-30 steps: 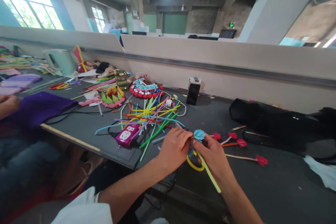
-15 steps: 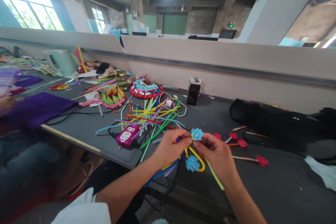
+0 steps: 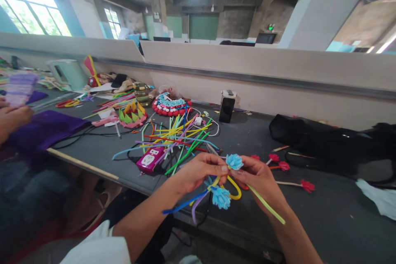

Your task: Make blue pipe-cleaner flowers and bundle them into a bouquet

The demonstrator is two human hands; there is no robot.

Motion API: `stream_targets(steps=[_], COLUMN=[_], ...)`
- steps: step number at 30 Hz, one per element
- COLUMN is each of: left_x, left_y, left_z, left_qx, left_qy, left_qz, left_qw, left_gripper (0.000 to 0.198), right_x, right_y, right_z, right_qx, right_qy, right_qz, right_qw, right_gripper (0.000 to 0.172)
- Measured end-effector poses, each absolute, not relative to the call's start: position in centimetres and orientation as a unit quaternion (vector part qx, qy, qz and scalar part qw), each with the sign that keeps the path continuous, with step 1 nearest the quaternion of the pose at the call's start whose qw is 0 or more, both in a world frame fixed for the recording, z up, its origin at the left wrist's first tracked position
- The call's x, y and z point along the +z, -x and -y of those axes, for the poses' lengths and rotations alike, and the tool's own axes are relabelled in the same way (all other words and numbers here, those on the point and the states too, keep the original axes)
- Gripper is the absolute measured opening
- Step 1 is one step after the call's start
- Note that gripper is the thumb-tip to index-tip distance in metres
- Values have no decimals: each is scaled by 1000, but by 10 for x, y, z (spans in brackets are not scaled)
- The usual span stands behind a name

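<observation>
Over dark tabletop (image 3: 328, 210), left hand (image 3: 199, 171) and right hand (image 3: 262, 176) nearly meet, fingers (image 3: 218, 169) seemingly pinching blue flower (image 3: 234, 161)

The base of the upper blue flower (image 3: 234, 161) is mostly covered by the fingertips of the left hand (image 3: 202, 169) and right hand (image 3: 262, 177). The right hand also hides the upper end of a pale green strip (image 3: 267, 205) and part of a red flower (image 3: 255, 157) behind it. The picture's left edge cuts off a co-worker's hand (image 3: 18, 117); the co-worker's legs (image 3: 40, 194) are blurred. A black bag (image 3: 321, 142) runs past the right edge.
</observation>
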State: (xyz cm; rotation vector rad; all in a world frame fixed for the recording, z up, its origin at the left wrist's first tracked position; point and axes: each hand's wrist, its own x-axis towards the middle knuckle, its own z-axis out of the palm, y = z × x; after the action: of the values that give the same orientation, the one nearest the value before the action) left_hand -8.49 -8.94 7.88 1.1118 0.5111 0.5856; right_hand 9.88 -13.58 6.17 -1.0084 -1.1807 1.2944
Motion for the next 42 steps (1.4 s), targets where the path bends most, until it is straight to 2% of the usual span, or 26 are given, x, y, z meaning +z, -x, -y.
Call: stream_targets(steps=[7,12,14,16,20,21,23,27,34,42], left_x=[76,69,69,73,82,82,79,65,49,46], left_y=[82,70,69,73,91,93,93,75,56,56], left_z=[93,89,84,84,118,133,164,203,231,246], left_qx=[221,276,341,445,660,677,634,541,525,499], left_qy=[-440,-445,-485,-530,-599,-629,-728,-807,-833,-843], left_qz=[-209,-229,-266,-329,-379,-341,-241,-214,-172,-199], left_qw=[845,821,760,642,250,175,102,103,33,6], left_gripper=[25,27,27,25,20,20,32,45,53,69], right_x=[65,69,70,72,75,76,76,72,69,76], right_y=[-94,-87,-85,-85,-86,-85,-81,-69,-55,-40], right_z=[141,139,137,136,143,147,156,179,216,250], right_qx=[579,585,579,562,535,531,524,516,465,433], right_qy=[395,412,416,417,403,401,401,414,458,403], right_qz=[475,413,377,346,307,301,291,284,267,288], right_qw=[533,564,591,625,676,683,693,694,709,753], right_gripper=[22,23,22,23,24,25,26,28,33,30])
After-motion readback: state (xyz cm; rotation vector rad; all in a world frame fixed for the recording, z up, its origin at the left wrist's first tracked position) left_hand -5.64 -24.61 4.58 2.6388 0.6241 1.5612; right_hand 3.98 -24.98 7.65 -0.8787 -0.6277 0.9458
